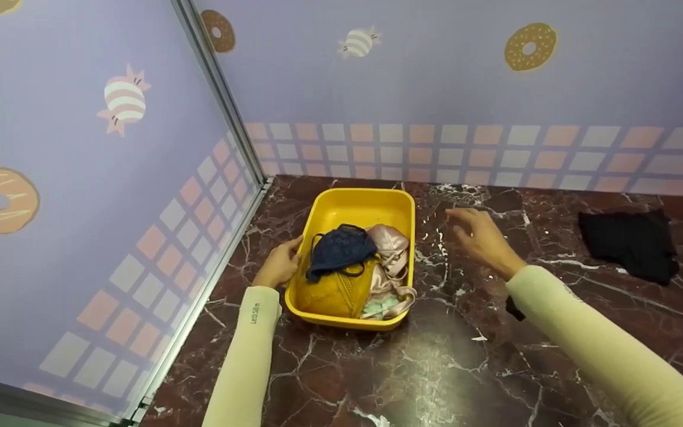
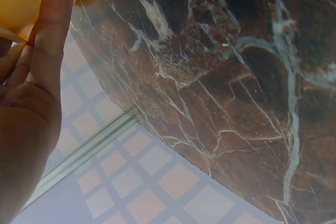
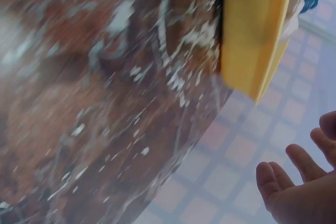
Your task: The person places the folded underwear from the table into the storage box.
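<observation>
My left hand is at the left side of a yellow plastic basin, its fingers against the outer wall. In the left wrist view, one straight finger lies along the basin's yellow side. Inside the basin, a navy bra lies on top of a mustard-yellow bra. Beside them is a pink satin bra with loose straps, and a mint-green piece shows at the near end. To the basin's right, my right hand hovers with relaxed fingers and holds nothing.
A black garment lies flat at the right on the dark red marbled surface. Patterned lilac walls stand along the back and left, meeting in a corner behind the basin. A metal strip edges the left wall.
</observation>
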Available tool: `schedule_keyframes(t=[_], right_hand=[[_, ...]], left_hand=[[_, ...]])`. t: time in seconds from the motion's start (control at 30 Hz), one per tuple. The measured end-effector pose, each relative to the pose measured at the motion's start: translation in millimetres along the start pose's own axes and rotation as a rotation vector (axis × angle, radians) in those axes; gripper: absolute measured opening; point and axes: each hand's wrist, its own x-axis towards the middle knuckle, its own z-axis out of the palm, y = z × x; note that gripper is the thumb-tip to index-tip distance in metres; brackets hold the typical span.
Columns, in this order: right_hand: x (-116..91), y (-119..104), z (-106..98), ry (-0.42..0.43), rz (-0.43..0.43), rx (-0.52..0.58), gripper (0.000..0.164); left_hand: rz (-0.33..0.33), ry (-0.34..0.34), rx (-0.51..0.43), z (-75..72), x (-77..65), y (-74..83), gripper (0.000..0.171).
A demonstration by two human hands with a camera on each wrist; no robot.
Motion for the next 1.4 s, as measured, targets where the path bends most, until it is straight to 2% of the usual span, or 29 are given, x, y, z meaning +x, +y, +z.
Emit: schedule_keyframes(t=[0.27,0.53,0.73,0.83,1.0,1.17,1.33,1.4], right_hand=[[-15,30,-40,0.049,0.093,-0.021,0.043],[-36,69,-70,0.162,0.139,-0.063,0.042],[-54,92,-89,0.213,0.184,-0.101,0.041],[-66,104,-103,0.229,0.234,-0.115,0.043],[-83,124,-123,0.201,0.375,-0.116,0.055],[-98,142,-133,0.167,0.513,-0.115,0.068],[-116,159,-139,0.148,0.604,-0.137,0.072],[-122,166,-141,0.121,0.622,-0.143,0.072]], left_hand=[[0.037,0.008,0.037,0.0,0.1,1.5,0.05],[0.021,-0.016,0.029,-1.6,0.1,1.1,0.05],[0.004,-0.016,0.033,-2.4,1.1,1.9,0.051],[0.014,-0.021,0.032,-1.7,2.1,3.3,0.051],[0.013,-0.027,0.031,-0.5,1.8,3.0,0.051],[0.01,-0.006,0.033,-1.3,1.3,3.8,0.05],[0.032,-0.008,0.02,-0.4,1.4,4.5,0.049],[0.019,-0.014,0.013,0.4,0.4,3.6,0.049]])
